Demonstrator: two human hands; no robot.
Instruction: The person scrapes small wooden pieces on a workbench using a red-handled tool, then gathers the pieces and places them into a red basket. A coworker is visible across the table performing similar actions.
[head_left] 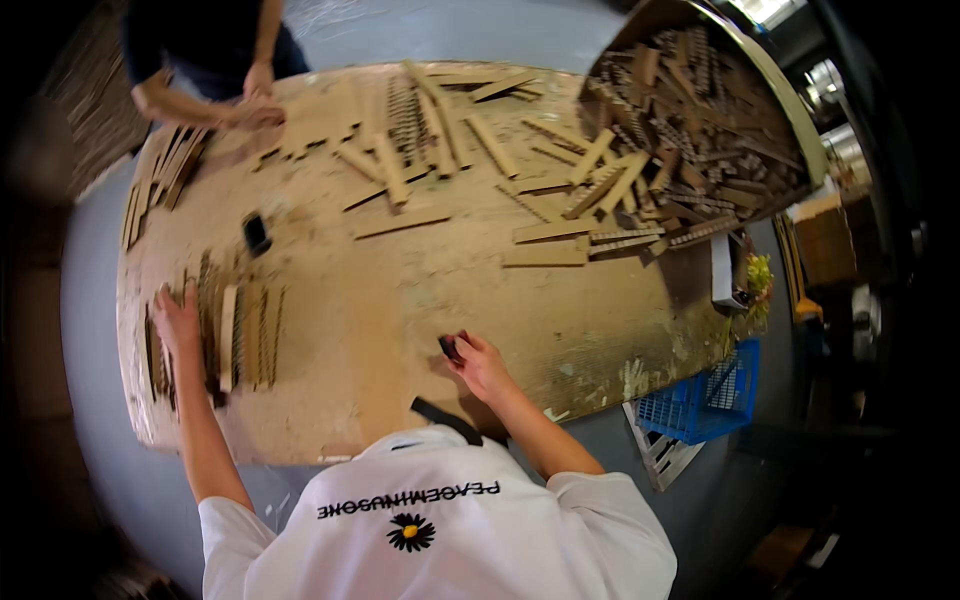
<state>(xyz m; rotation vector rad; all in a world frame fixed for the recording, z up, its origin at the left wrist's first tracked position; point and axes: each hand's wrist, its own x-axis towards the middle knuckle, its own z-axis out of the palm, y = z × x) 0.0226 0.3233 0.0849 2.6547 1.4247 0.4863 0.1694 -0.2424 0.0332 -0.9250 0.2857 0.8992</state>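
Currently, upright cardboard strips [229, 338] at the table's [350, 310] eight o'clock are touched by the left hand [178, 320]; whether any are gripped cannot be told. Toward six, a small black object [447, 347] is grasped by the right hand [481, 368].

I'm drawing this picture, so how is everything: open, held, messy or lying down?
Left hand: fingers apart, at the lined-up strips
Right hand: closed on a small dark object
Lined-up strips: roughly side by side
Loose strips: scattered, some overlapping
Big box: open, heaped with strips
Black object: lying on the table
Table: scuffed, stained
Other person's hands: close together
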